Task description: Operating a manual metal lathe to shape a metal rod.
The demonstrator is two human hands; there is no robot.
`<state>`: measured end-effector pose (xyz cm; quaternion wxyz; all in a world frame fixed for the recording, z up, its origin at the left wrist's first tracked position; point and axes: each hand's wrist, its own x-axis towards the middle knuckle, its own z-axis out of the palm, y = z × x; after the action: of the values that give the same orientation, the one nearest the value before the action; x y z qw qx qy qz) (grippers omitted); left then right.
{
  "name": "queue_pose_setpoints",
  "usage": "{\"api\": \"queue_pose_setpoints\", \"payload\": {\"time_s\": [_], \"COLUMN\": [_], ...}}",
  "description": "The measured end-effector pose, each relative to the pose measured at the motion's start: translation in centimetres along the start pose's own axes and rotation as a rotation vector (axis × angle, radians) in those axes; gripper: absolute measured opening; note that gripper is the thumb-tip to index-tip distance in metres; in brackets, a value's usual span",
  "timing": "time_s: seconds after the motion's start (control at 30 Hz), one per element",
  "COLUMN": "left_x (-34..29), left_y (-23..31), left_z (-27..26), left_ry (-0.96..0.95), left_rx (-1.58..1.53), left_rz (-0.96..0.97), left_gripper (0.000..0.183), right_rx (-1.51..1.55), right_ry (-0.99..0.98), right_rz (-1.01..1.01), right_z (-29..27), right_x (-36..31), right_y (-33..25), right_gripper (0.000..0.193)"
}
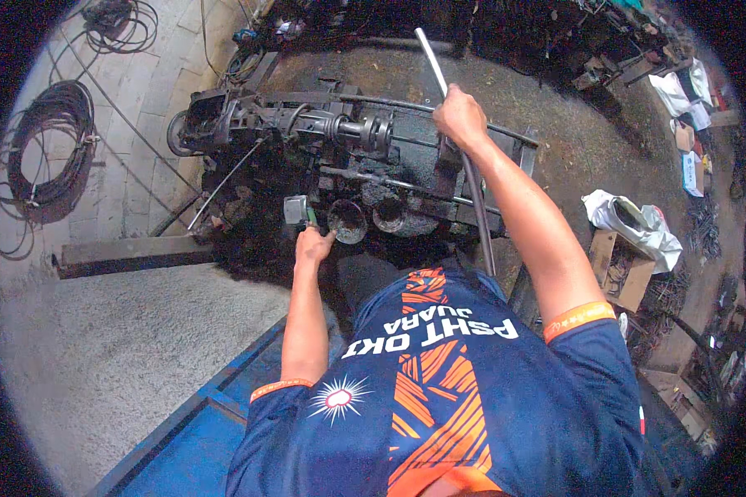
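A long metal bar [478, 207] slants across the machine, bright at its far end and dark along its lower length. My right hand [462, 118] is wrapped round its upper part. Lower and to the left, my left hand [313, 246] has its fingers closed on a green piece [312, 216]. That piece adjoins a grey, square-faced block [295, 209]; I cannot tell exactly what they form. Just right of my left hand are two round, grimy openings, one a ring-shaped metal part [347, 222]. A lathe-like machine [340, 126] with dark, greasy shafts lies between and beyond both hands.
A coiled black cable [50, 149] lies on the pale floor at left. A steel beam [133, 254] juts out from the machine. Blue metalwork [186, 443] is at lower left. A wooden box [620, 269] with a white sack [634, 228] stands at right, amid scrap.
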<state>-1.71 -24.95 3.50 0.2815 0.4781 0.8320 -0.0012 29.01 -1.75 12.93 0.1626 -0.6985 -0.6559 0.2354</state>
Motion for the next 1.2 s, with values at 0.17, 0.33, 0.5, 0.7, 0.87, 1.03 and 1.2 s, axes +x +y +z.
{"api": "queue_pose_setpoints", "payload": {"time_s": [0.17, 0.33, 0.5, 0.7, 0.87, 1.03, 1.2], "left_x": [-0.5, -0.9, -2.1, -2.3, -1.4, -1.1, -1.5], "left_y": [0.2, 0.4, 0.6, -0.5, -1.5, -1.7, -1.8], "left_z": [0.3, 0.0, 0.6, 1.6, 1.7, 1.8, 1.7], "left_ry": [0.034, 0.007, 0.072, 0.255, 0.062, 0.068, 0.078], "left_rx": [0.011, -0.001, -0.024, -0.078, -0.113, -0.085, -0.05], "left_rz": [-0.031, -0.05, -0.048, 0.061, -0.069, -0.074, -0.05], "left_gripper": [0.054, 0.058, 0.063, 0.062, 0.055, 0.05, 0.049], "right_rx": [-0.006, 0.01, -0.009, -0.017, -0.015, -0.025, -0.015], "right_ry": [-0.004, 0.023, 0.01, 0.004, 0.001, 0.008, 0.008], "right_rz": [-0.007, 0.001, 0.006, 0.012, 0.002, 0.005, 0.029], "right_z": [-0.2, -0.4, -0.2, -0.1, -0.1, -0.1, 0.1], "right_x": [-0.2, -0.4, -0.2, 0.0, -0.2, -0.1, 0.1], "right_y": [-0.3, -0.4, -0.4, -0.4, -0.5, -0.5, -0.7], "right_gripper": [0.027, 0.028, 0.029, 0.03, 0.029, 0.03, 0.031]}}
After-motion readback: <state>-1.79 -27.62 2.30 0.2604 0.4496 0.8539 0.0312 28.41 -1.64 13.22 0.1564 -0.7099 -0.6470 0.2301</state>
